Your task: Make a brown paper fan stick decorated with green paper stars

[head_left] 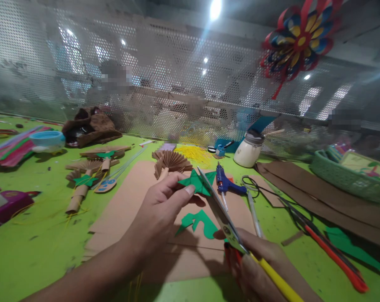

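I see the far edge of the tabletop (48, 251) well beyond both sets of fingers, with a perforated screen (177, 84) rising behind it. A stack of brown paper sheets (121, 218) lies under my hands, its left edges uneven, and a stretch of green tabletop shows between them and the purple object (12, 205) far left of my left fingers (182, 199). Room is tighter ahead and to the right: a pleated brown fan (174, 161) stands just past my left fingertips, a blue glue gun (229, 182) lies just beyond the scissors (220, 216), and a red-handled tool (334, 256) lies to the right of my right fingers (259, 247). My left fingers pinch a green star (193, 180), thumb on top, raised above the sheets. My right fingers are curled around the scissors' handles, partly hidden, and the blades slant across the star's right side; I cannot tell how far apart they are. A green cutout (205, 224) sits below the star, between the two hands.
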The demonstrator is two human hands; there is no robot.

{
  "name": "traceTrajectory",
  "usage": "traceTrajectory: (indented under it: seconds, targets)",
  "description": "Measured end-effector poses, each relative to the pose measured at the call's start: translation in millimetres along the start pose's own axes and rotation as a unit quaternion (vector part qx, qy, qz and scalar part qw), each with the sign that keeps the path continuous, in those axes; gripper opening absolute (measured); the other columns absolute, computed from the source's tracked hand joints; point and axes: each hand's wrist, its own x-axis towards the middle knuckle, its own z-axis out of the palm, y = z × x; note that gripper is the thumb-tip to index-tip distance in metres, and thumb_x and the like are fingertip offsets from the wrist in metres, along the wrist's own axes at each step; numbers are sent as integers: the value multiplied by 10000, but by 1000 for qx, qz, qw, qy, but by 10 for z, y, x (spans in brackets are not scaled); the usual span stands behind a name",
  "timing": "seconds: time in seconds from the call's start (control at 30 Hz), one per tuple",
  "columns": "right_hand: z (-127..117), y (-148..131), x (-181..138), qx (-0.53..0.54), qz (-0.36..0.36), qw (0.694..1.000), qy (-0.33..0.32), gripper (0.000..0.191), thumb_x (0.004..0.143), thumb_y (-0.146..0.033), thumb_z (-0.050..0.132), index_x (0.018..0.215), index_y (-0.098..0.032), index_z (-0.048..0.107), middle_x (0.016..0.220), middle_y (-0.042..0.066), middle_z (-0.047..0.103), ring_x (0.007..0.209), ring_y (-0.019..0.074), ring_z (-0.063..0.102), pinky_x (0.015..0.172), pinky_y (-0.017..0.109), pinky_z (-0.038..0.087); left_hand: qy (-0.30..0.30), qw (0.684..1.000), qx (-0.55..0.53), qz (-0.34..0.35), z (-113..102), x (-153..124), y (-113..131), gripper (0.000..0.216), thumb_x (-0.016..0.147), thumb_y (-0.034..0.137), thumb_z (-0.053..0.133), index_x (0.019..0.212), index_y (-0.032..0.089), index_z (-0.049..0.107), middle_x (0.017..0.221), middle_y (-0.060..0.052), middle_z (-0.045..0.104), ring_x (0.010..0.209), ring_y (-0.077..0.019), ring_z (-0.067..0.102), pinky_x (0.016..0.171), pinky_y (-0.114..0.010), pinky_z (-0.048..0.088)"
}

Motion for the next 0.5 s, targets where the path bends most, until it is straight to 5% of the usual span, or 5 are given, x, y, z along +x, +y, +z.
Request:
traceTrajectory:
  seconds: [0.5]
  targets:
    - [0, 26, 15, -30, -11, 999, 4, 576, 797, -668, 441, 966, -150, 628, 616, -4, 419, 528, 104, 351, 468, 233, 255, 57, 997, 57, -8, -43, 63, 25, 150, 756, 264, 651, 679, 165, 568, 655, 14, 553, 666, -123, 521, 649, -247, 414]
